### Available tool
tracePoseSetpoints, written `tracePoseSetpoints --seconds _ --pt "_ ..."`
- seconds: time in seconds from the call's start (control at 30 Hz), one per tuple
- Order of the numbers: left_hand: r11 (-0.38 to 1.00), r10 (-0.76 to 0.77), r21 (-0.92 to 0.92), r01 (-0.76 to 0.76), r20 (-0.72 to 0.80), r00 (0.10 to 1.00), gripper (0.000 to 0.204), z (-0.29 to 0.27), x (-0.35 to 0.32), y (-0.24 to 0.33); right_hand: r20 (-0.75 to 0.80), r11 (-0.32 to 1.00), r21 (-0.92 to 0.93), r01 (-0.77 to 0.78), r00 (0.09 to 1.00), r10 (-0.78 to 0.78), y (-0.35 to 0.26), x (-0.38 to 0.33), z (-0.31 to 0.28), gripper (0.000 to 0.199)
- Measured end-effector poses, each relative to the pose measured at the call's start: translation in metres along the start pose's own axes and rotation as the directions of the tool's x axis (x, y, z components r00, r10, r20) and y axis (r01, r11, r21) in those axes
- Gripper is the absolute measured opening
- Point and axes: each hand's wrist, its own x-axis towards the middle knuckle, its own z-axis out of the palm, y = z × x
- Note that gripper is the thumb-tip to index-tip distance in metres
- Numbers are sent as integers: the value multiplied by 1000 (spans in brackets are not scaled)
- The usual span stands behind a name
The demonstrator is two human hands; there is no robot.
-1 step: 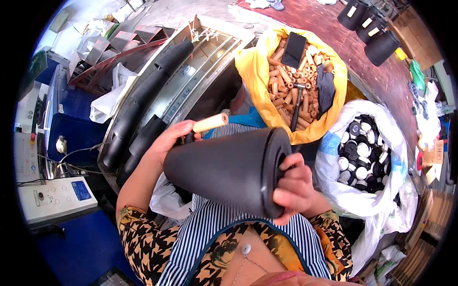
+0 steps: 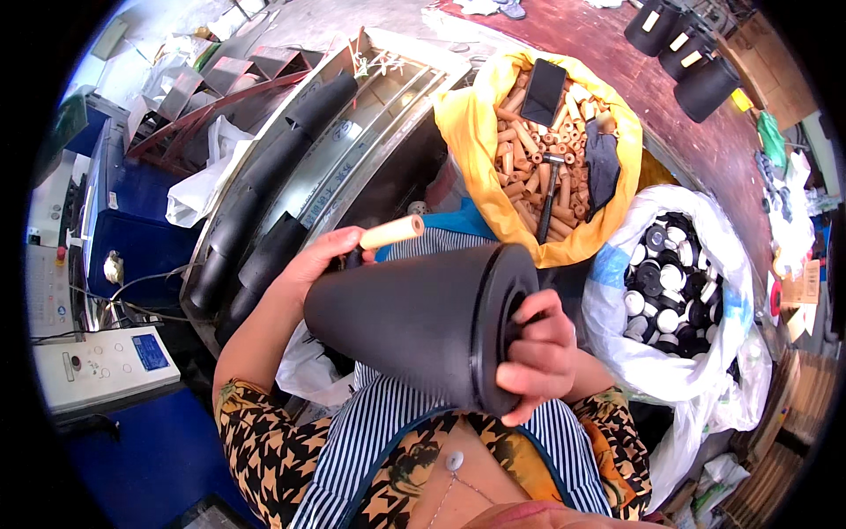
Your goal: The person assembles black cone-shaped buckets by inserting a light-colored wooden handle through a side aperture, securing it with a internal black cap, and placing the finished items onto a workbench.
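A black tapered container [image 2: 397, 313] lies on its side across my lap, its wide rimmed end to the right. My left hand [image 2: 322, 256] supports its narrow left end, with some fingers hidden behind it. A short light wooden handle [image 2: 392, 231] with a hole in its end sticks out beside my left fingertips, near a small black stub. At the wide end, my right hand [image 2: 542, 353] curls its fingers around the rim and into the recessed centre. What those fingertips touch inside is hidden.
A yellow-lined bag [image 2: 454, 119] holds several wooden tubes, a hammer [image 2: 548, 198] and a phone [image 2: 544, 93]. Right of it, a white bag [image 2: 608, 326] contains black and white round caps. Dark cylinders [image 2: 264, 176] line a left-hand trough; black containers [image 2: 705, 88] stand on the far table.
My right hand has shifted slightly downward at the wide end, and its fingers have turned a little. The container's wide end has tilted slightly, while the wooden handle has moved marginally.
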Motion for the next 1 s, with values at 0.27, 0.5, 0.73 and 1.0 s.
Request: tracePoseSetpoints --seconds 0.27,0.5,0.73,1.0 --pt "-65 966 784 -617 204 157 16 40 -24 -18 -240 423 537 -730 349 906 76 -24 16 39" --pt "-765 400 401 -504 909 117 25 48 -56 -9 296 -255 872 -418 34 955 97 -69 54 53" --pt "-765 243 259 -589 964 108 23 76 -80 -12 447 -442 572 -691 -189 875 103 -69 66 47" --pt "-741 63 135 -658 989 132 27 149 -16 28 501 689 202 -696 678 537 60 -18 -7 41"
